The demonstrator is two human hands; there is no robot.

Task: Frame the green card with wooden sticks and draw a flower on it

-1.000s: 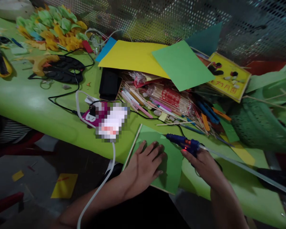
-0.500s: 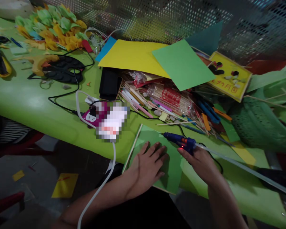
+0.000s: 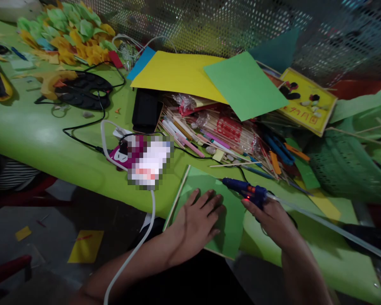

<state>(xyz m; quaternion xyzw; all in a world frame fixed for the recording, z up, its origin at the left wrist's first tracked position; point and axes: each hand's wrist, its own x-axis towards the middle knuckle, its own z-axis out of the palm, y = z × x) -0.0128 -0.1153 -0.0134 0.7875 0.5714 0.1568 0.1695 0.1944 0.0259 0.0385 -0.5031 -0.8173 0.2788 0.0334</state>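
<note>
My left hand (image 3: 198,220) lies flat with fingers spread on a green sheet of card (image 3: 230,224) at the table's near edge. Thin wooden sticks (image 3: 178,197) line the card's left side and part of its bottom edge. In my right hand (image 3: 274,222) is a blue hot glue gun (image 3: 249,190), gripped by its handle, with a red light lit. Its nozzle points left, over the card's upper right edge; whether it touches the card I cannot tell. A long clear glue stick (image 3: 324,222) sticks out of the gun's back.
A phone (image 3: 152,163) lies by a purple power strip (image 3: 116,156) with cables. Behind are a heap of sticks and pens (image 3: 190,131), yellow card (image 3: 178,76) and light green card (image 3: 246,87). A green basket (image 3: 343,169) stands right; crepe paper (image 3: 73,34) lies far left.
My right hand has drawn the glue gun slightly right, along the card's upper edge. My left hand stays pressed in the same spot.
</note>
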